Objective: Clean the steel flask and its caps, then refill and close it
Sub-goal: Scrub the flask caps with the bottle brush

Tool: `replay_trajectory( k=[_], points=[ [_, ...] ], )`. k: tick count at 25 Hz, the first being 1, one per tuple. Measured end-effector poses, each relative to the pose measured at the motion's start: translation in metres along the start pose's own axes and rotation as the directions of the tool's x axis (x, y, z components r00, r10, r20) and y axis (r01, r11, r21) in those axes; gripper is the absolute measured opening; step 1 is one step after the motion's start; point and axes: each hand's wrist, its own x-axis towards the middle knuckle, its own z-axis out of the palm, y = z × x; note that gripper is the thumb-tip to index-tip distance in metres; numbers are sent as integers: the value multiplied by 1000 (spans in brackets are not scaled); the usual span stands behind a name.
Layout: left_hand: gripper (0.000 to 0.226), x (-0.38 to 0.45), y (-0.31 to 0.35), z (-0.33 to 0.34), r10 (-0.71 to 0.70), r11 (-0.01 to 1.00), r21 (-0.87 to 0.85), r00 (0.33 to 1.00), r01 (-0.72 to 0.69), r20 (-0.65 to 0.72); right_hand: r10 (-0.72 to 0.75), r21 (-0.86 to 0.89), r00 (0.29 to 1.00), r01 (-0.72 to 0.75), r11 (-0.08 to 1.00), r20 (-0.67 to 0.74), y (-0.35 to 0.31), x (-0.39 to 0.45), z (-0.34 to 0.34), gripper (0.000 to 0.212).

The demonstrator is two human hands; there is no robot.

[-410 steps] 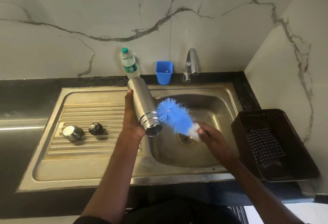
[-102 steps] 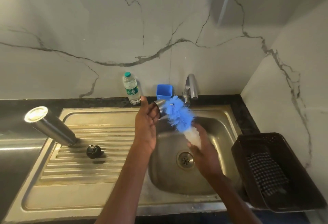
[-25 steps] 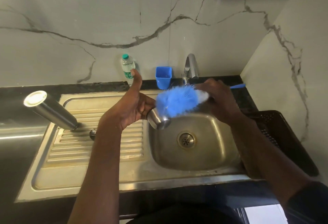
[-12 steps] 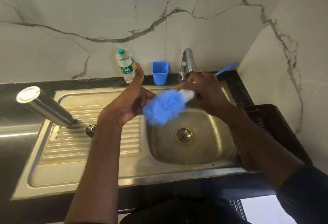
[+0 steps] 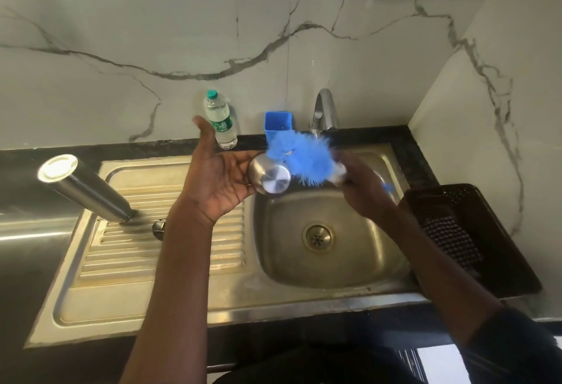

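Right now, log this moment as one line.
left hand holds steel cap | right hand scrubs it with blue brush | flask upended on drainboard

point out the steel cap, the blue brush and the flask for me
steel cap (image 5: 271,182), head view, on its round flat end facing the camera
blue brush (image 5: 299,160), head view, on the middle of its bristle head
flask (image 5: 88,190), head view, on its steel side wall
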Motion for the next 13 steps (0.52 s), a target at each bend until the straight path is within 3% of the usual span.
replay_trajectory(
  k=[1,3,4,6,9,11,13],
  points=[
    [122,1,0,-5,18,998,-52,1000,-19,-18,142,92,990,-140,986,-20,-2,-15,1,46],
    [119,5,0,-10,44,985,-163,998,-49,-35,377,388,925,-365,846,48,-23,-30,2,58],
    [113,7,-1,-8,44,977,-205,998,-50,-33,436,535,894,-421,733,106,-40,-28,4,57],
    [90,11,-11,3,39,974,-225,999,-35,14,521,646,830,-510,568,198,-64,-8,13,53],
    [29,22,-23,22,113,983,-138,992,-119,-49,556,703,745,-615,358,369,-79,10,21,40],
    [25,30,-27,25,223,970,-63,961,-235,-162,538,711,689,-669,215,486,-83,-4,23,30],
    [30,37,-30,22,408,911,185,870,-369,-276,473,715,645,-698,46,600,-81,-28,16,29]
  ],
)
